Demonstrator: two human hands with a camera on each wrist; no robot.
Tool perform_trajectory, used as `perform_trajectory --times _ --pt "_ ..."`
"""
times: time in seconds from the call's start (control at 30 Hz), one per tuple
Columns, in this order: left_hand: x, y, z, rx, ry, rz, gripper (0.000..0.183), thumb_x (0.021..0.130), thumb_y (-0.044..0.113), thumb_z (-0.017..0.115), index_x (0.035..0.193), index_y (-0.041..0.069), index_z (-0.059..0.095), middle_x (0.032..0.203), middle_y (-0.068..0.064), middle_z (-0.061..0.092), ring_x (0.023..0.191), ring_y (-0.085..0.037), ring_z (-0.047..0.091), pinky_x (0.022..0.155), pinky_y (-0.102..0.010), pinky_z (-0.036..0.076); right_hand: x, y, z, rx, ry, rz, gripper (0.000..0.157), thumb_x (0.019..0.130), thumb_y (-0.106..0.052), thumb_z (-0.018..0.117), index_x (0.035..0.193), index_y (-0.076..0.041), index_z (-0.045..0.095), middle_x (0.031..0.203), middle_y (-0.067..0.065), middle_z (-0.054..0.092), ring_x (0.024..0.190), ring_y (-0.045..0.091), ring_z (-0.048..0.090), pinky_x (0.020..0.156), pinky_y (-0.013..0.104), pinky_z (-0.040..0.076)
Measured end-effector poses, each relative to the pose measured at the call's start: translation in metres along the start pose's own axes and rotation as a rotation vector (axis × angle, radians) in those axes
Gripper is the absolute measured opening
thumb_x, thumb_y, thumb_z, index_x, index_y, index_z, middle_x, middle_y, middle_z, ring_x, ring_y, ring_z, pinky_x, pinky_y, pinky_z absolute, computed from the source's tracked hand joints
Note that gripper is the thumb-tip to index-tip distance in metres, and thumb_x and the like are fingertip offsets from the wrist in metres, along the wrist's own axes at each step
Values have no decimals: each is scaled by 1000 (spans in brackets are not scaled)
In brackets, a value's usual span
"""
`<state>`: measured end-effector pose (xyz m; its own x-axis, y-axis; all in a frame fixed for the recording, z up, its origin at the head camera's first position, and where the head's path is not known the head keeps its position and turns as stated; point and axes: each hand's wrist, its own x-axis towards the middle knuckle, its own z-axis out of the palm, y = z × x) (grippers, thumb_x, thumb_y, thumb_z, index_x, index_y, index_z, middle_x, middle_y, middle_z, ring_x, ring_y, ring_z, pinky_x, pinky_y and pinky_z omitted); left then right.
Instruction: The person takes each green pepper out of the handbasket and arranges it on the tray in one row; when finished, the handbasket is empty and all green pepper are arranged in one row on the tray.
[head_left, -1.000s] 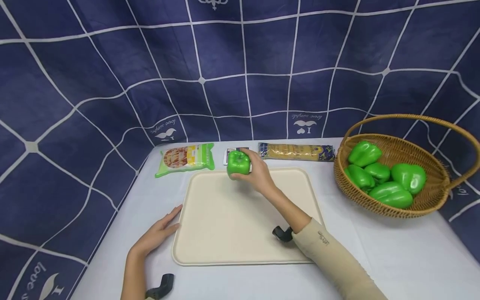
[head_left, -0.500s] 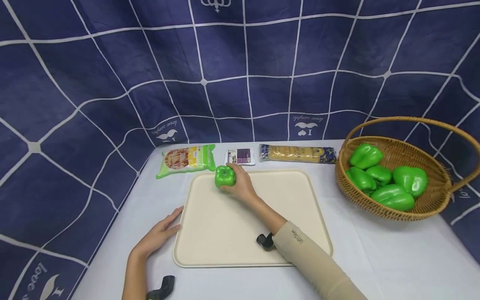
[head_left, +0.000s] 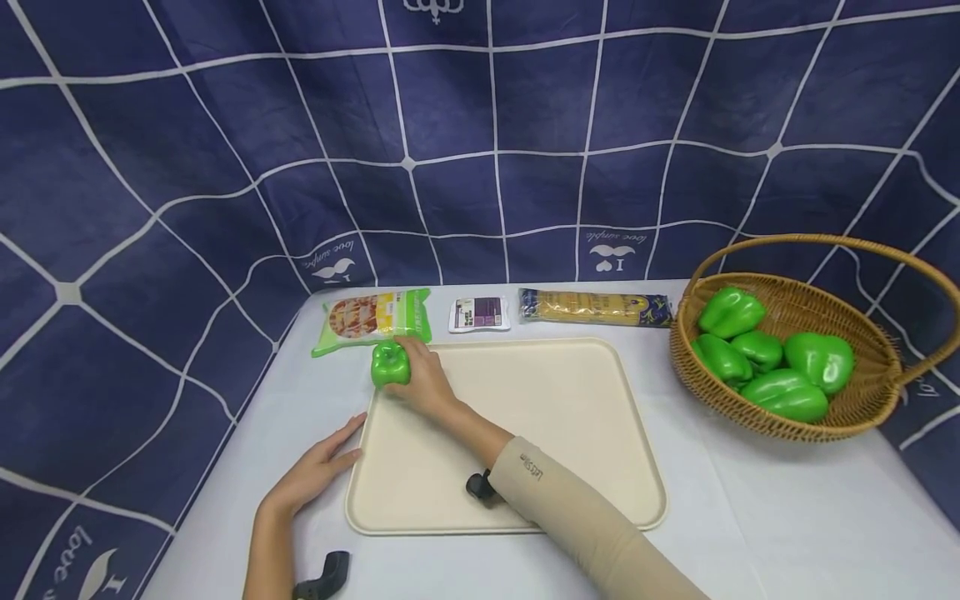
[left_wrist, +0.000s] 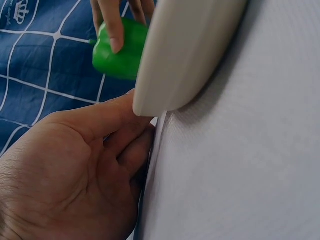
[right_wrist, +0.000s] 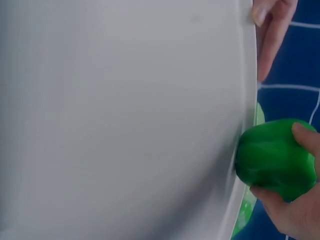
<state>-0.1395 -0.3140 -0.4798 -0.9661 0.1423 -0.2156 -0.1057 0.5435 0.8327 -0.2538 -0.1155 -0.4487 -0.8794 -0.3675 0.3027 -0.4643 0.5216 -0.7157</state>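
In the head view my right hand (head_left: 423,379) grips a green bell pepper (head_left: 390,364) at the far left corner of the cream tray (head_left: 510,433). The right wrist view shows fingers and thumb (right_wrist: 272,200) on either side of the pepper (right_wrist: 275,157), whose lower end is right at the tray's rim. My left hand (head_left: 318,467) rests on the white cloth with its fingers straight, the fingertips touching the tray's left edge. Up close in the left wrist view, the left hand (left_wrist: 75,165) lies against the tray's side (left_wrist: 175,60).
A wicker basket (head_left: 697,383) with a tall handle holds several green bell peppers at the right. Along the back lie a green food packet (head_left: 367,321), a small white packet (head_left: 480,314) and a long pasta packet (head_left: 596,307). A blue checked cloth (head_left: 540,192) hangs behind.
My right hand has carried the bell pepper leftward and down from the tray's back edge to its far left corner, uncovering the small white packet. My left hand stays in place.
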Motion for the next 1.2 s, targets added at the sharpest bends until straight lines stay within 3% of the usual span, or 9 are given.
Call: perform_trajectory --times 0.33,0.57,0.8,1.0,1.2 --pt "-3 3 0 17 11 9 61 89 38 55 144 23 34 151 -11 18 138 -33 11 106 -60 5 -6 -17 5 21 -90 -18 90 72 -20 80 145 -12 28 149 6 28 128 25 37 105 31 30" --pt "-3 4 -1 3 3 28 59 91 33 55 144 21 34 151 -12 18 138 -33 11 106 -61 5 -3 -18 5 -77 -118 -11 91 74 -27 78 147 -17 24 149 6 26 125 24 40 103 30 33" --pt "-2 3 0 11 0 28 60 91 34 56 144 21 33 151 -13 17 138 -35 11 105 -62 5 -7 -16 2 -145 -129 -39 98 73 -36 78 149 -23 17 151 11 21 131 26 32 103 35 35" --pt "-2 3 0 16 6 14 61 89 37 56 144 22 34 151 -13 18 138 -35 11 105 -63 5 -13 -16 -23 -214 -90 -141 103 72 -39 78 149 -21 12 151 17 14 135 33 23 103 43 33" --pt "-1 4 0 28 10 14 61 90 37 56 144 22 34 151 -14 17 138 -35 11 105 -62 5 -23 -14 -80 -245 -61 -246 95 77 -39 74 148 -16 16 151 17 14 135 33 21 105 45 28"
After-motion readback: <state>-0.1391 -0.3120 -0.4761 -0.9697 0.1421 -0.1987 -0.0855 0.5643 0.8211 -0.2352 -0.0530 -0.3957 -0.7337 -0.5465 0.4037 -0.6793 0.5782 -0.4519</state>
